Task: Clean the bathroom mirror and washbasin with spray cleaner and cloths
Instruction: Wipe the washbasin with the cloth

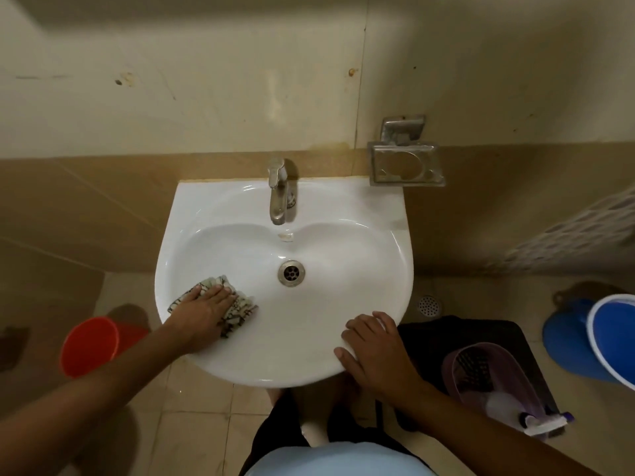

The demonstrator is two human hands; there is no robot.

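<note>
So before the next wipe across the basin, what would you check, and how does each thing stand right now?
1. Cloth under the wiping hand: ok. The left hand presses flat on the patterned cloth.
2. Basin steadied: ok. The right hand rests on the washbasin front rim.
3. Wiping path clear: ok. Only the drain lies in the bowl.
4. Tap off: ok. No water runs from the tap.
5. Spray bottle within reach: ok. The spray bottle lies in the basket at the right.
6. Cloth wet enough: cannot tell.
</note>
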